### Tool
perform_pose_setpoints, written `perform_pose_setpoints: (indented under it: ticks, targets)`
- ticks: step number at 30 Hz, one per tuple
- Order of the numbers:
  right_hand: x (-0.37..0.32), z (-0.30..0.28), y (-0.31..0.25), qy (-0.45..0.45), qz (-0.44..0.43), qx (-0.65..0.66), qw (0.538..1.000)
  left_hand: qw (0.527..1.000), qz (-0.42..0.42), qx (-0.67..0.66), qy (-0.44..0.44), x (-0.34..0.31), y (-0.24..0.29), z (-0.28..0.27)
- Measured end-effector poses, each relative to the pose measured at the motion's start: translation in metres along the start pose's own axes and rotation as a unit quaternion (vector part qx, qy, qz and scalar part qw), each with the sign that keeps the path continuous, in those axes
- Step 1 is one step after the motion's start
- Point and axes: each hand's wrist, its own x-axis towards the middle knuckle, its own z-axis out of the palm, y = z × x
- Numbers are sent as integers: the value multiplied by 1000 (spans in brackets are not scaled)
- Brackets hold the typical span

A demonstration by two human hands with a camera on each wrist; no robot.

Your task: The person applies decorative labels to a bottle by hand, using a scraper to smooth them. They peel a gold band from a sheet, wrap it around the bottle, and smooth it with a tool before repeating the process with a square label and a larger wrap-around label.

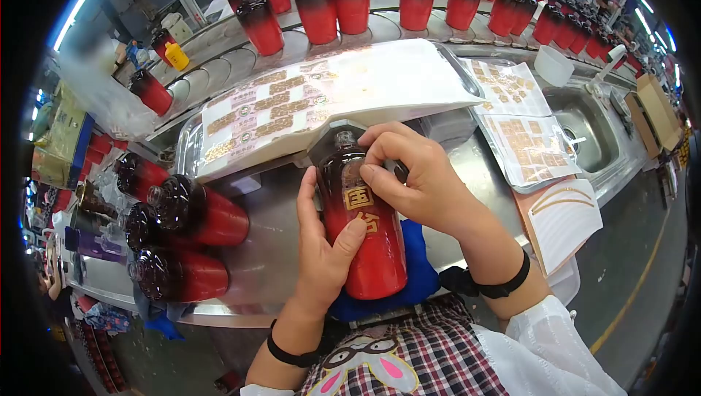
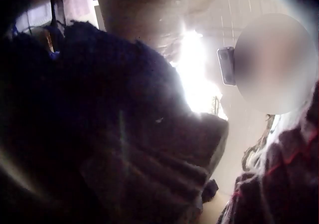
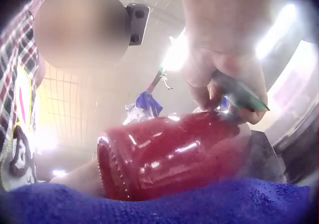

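A red bottle with a black top point(image 1: 376, 264) lies tilted on a blue cloth point(image 1: 420, 250), gold characters on its upward side. The left hand point(image 1: 321, 250) grips its left side, thumb across the front below the characters. At the bottle's shoulder, the right hand point(image 1: 412, 177) has its fingers bent, thumb and index finger touching the dark surface above the characters. In the right wrist view, the bottle point(image 3: 174, 154) rests on the blue cloth point(image 3: 159, 206), and the right hand point(image 3: 224, 74) has a dark, thin object by its palm. The left wrist view is mostly dark, its hand not discernible.
Several bottles point(image 1: 212, 217) lie at the left. Behind, a white-covered tray point(image 1: 394, 67) bears gold pieces; more gold sheets point(image 1: 529, 147) sit at right beside a sink point(image 1: 595, 136). Bottles point(image 1: 352, 9) stand along the conveyor. A cardboard box point(image 1: 653, 115) is at far right.
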Motion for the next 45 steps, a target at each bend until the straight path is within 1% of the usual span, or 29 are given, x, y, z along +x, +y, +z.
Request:
perform_pose_setpoints:
  ticks: [3,6,8,12,15,18,24,27,30,32,35,37,39,42,45]
  targets:
    - [1,1,-1,5,-1,1,1000,998,-2,-64,-5,0,0,0]
    - [1,2,-3,16,-9,5,1000,996,-16,-82,-10,-1,4,0]
    - [2,2,-3,16,-11,4,1000,997,-8,-72,-11,-1,3,1]
    - [0,0,-1,4,-2,-7,1000,996,-21,-92,-9,-1,2,0]
    - [1,0,-2,0,8,-2,1000,995,-3,-95,-10,0,-1,-1]
    - [1,1,-2,3,6,-2,1000,997,-6,-72,-11,0,3,1]
    - [1,0,-3,-1,15,0,1000,997,-7,-79,-14,0,2,0]
    - [1,0,-4,-7,29,4,1000,1000,6,-13,-6,-1,1,1]
    - [1,-1,-6,-8,34,-1,999,1000,14,19,6,0,-5,-3]
    - [1,0,-5,-5,25,-10,1000,1000,10,13,8,0,-2,-1]
    - [2,0,-7,-7,38,-23,999,1000,0,2,10,-1,1,2]
    - [3,2,-5,14,15,-14,1000,1000,-9,-4,11,-2,2,2]
    - [5,6,-6,44,6,5,999,1000,2,4,11,-1,0,2]
    - [8,2,-10,17,6,-25,1000,1000,12,16,13,0,-2,1]
    - [10,5,-4,20,-14,-39,999,999,29,38,16,0,-7,-1]
